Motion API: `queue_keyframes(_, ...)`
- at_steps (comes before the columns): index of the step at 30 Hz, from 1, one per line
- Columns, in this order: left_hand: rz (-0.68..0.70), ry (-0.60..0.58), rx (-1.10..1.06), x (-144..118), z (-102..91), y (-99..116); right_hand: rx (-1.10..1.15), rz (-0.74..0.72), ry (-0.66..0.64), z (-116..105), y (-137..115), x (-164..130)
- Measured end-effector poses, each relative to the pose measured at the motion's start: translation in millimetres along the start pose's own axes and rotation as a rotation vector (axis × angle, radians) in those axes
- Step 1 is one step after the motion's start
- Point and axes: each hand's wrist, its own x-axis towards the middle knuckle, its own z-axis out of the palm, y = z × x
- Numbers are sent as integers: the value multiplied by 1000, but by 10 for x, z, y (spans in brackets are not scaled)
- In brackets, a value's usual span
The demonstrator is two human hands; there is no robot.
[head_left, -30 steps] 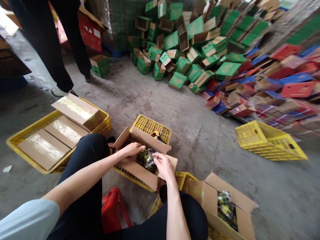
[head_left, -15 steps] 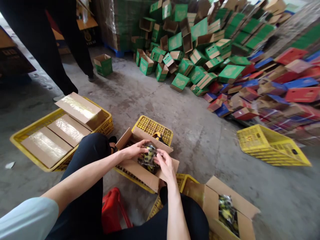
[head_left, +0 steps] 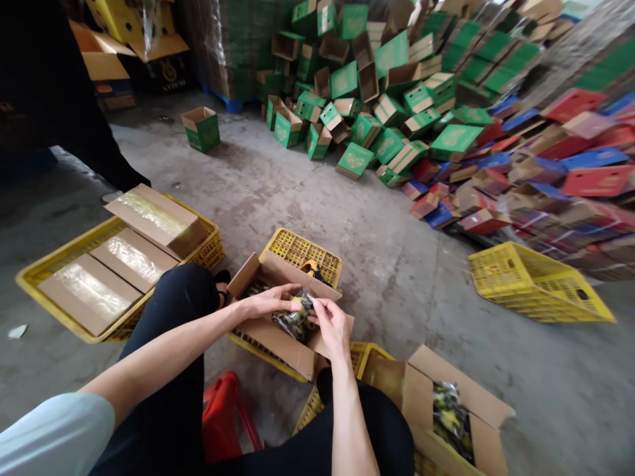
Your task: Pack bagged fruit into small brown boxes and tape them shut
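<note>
Both hands meet over an open brown cardboard box (head_left: pixel 278 337) that rests on a yellow perforated plastic crate (head_left: pixel 302 250) between the person's knees. The left hand (head_left: pixel 268 301) curls its fingers over the top of a crinkly clear plastic packet with dark and yellow contents (head_left: pixel 296 320), thumb beneath; the right hand (head_left: pixel 331 322) pinches the packet's upper right edge between thumb and forefinger. The packet sits at the mouth of the box, partly inside it, flaps splayed outward around it. Just right of the right knee, a second open cardboard box (head_left: pixel 446 410) holds more of the same glossy packets. To the left, a wide yellow plastic tray (head_left: pixel 30 281) carries three closed brown cartons sealed with clear tape (head_left: pixel 131 254), the farthest tilted on the rim. A red plastic stool (head_left: pixel 225 413) shows beneath the legs. Another person's dark trouser leg and shoe (head_left: pixel 112 175) stand beyond the tray. Farther off on the grey concrete floor: an empty yellow crate (head_left: pixel 536 281) lying alone, and a tumbled heap of green, red and blue cardboard boxes (head_left: pixel 421 112).
</note>
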Motion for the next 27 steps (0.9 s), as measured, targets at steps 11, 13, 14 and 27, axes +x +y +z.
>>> queue_keyframes(11,-92,-177,-96,-50,55,173,81,58,110,-19,-44,-4)
queue_keyframes(13,-157,-111,-112,-33,34,150,92,39,100,-31,-79,-3)
queue_keyframes(14,-189,-74,-123,-24,20,134,95,23,90,-37,-100,-3)
queue_keyframes(27,-237,-47,-279,-36,9,84,9,-9,8,-26,-134,-23)
